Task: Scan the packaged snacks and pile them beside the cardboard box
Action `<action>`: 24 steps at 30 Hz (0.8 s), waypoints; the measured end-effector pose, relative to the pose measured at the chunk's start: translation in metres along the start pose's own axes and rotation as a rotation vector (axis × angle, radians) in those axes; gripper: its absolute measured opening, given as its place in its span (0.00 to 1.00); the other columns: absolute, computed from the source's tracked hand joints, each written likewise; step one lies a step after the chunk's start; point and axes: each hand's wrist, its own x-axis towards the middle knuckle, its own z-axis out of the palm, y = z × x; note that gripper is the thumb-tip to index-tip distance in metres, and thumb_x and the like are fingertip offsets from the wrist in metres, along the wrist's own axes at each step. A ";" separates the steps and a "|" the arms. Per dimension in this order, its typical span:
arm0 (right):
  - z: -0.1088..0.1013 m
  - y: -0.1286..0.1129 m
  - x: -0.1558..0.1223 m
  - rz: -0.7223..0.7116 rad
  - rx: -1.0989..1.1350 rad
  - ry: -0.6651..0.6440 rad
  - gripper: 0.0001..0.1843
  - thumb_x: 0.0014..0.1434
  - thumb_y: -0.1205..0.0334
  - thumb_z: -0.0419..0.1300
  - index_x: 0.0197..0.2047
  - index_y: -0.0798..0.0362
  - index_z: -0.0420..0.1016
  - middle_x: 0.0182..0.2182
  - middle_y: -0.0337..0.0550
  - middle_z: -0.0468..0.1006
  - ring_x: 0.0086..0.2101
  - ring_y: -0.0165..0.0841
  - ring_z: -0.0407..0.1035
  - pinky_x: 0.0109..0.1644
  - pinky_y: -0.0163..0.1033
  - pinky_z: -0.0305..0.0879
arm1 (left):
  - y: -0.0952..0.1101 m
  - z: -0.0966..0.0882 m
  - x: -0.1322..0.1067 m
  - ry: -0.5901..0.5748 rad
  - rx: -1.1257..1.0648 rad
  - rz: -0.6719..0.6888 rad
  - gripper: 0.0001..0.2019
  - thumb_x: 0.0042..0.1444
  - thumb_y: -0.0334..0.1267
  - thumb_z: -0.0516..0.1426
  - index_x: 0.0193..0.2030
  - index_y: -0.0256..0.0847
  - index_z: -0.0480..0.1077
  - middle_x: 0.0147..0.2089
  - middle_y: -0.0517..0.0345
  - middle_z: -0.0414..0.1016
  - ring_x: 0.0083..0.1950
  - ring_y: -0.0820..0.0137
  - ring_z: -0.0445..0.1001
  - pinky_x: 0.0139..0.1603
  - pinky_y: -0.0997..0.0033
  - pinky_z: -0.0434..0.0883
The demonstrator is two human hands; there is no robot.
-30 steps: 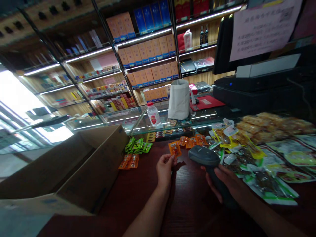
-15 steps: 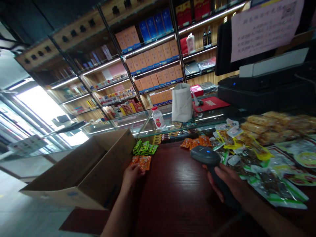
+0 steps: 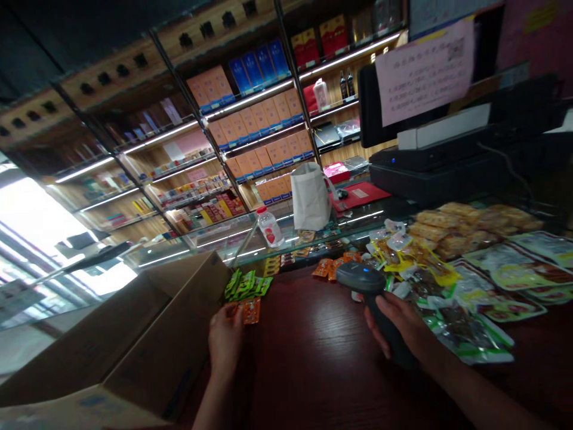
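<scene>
Barcode scanner (image 3: pixel 360 278), black, held in R hand (image 3: pixel 398 327), fingers wrapped round grip, head up over dark wood counter (image 3: pixel 304 352), near foil snack packs (image 3: pixel 465 328). L hand (image 3: pixel 225 344), fingers narrow at orange sachets (image 3: pixel 251 311), hold unclear, just by open cardboard carton (image 3: pixel 170 310). Risk: loose pinch drops sachet in carton; scanner bump slides packs.

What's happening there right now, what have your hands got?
Right hand gripping a barcode scanner. Left hand at orange snack packets, unclear if holding one. Cardboard box close beside left hand.
</scene>
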 end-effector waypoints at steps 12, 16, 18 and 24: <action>-0.018 -0.011 0.018 -0.153 0.099 0.147 0.25 0.59 0.39 0.61 0.43 0.54 0.69 0.22 0.34 0.74 0.13 0.23 0.63 0.13 0.29 0.63 | 0.150 0.156 -0.062 -0.453 0.068 0.520 0.11 0.59 0.39 0.56 0.44 0.40 0.78 0.47 0.47 0.78 0.52 0.59 0.72 0.55 0.61 0.65; -0.019 -0.011 0.022 -0.176 0.092 0.183 0.25 0.60 0.39 0.60 0.43 0.55 0.69 0.21 0.33 0.73 0.12 0.23 0.63 0.13 0.28 0.62 | 0.194 0.182 -0.068 -0.424 0.325 0.475 0.21 0.59 0.53 0.55 0.47 0.38 0.76 0.54 0.40 0.74 0.59 0.49 0.65 0.56 0.50 0.62; -0.021 -0.010 0.024 -0.179 0.095 0.200 0.26 0.59 0.38 0.60 0.43 0.54 0.68 0.23 0.33 0.74 0.12 0.23 0.62 0.12 0.28 0.62 | 0.207 0.191 -0.070 -0.455 0.405 0.423 0.24 0.57 0.55 0.56 0.47 0.36 0.75 0.55 0.36 0.72 0.61 0.46 0.63 0.57 0.48 0.62; -0.022 -0.009 0.028 -0.180 0.107 0.224 0.26 0.58 0.38 0.61 0.42 0.54 0.69 0.23 0.33 0.74 0.12 0.23 0.63 0.12 0.28 0.63 | 0.218 0.205 -0.062 -0.502 0.392 0.277 0.27 0.50 0.49 0.63 0.51 0.32 0.70 0.59 0.31 0.69 0.63 0.45 0.63 0.57 0.51 0.63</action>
